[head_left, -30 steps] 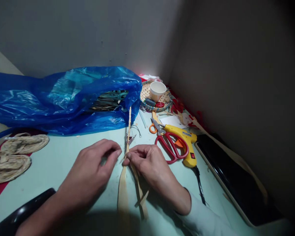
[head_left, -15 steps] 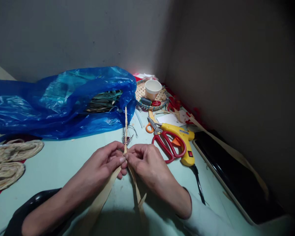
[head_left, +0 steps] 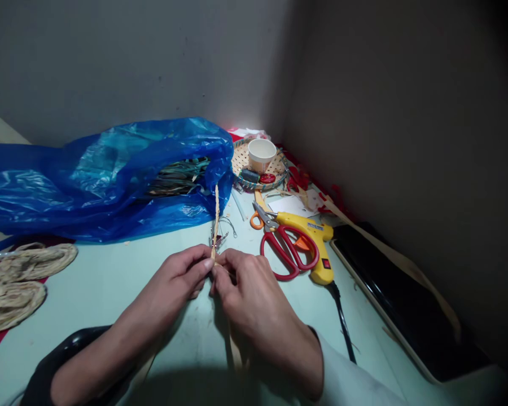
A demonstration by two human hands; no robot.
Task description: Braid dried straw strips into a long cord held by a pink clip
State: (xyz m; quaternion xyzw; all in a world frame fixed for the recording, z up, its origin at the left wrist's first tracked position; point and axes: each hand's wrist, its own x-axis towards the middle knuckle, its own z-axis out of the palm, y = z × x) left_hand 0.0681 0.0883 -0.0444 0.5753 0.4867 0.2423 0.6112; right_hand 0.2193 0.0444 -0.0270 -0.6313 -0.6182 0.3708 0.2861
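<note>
A thin tan braided cord [head_left: 215,217] of straw strips runs away from me across the pale green table [head_left: 110,276] toward the blue plastic bag [head_left: 110,175]. My left hand [head_left: 180,279] and my right hand [head_left: 248,293] meet at its near end, fingertips pinched together on the loose strips. The flat loose strips [head_left: 235,352] trail back under my right hand toward me. A small metal clip [head_left: 218,239] lies on the cord just beyond my fingers.
Red scissors [head_left: 285,251] and a yellow glue gun [head_left: 311,237] lie right of my hands. A woven tray [head_left: 254,169] with a white cup [head_left: 261,154] stands behind. Woven straw soles [head_left: 17,282] lie at left. A black tray [head_left: 402,304] runs along the right wall.
My hands have closed together on the strips. The wide flat strip that lay toward me at left has been drawn in under my hands.
</note>
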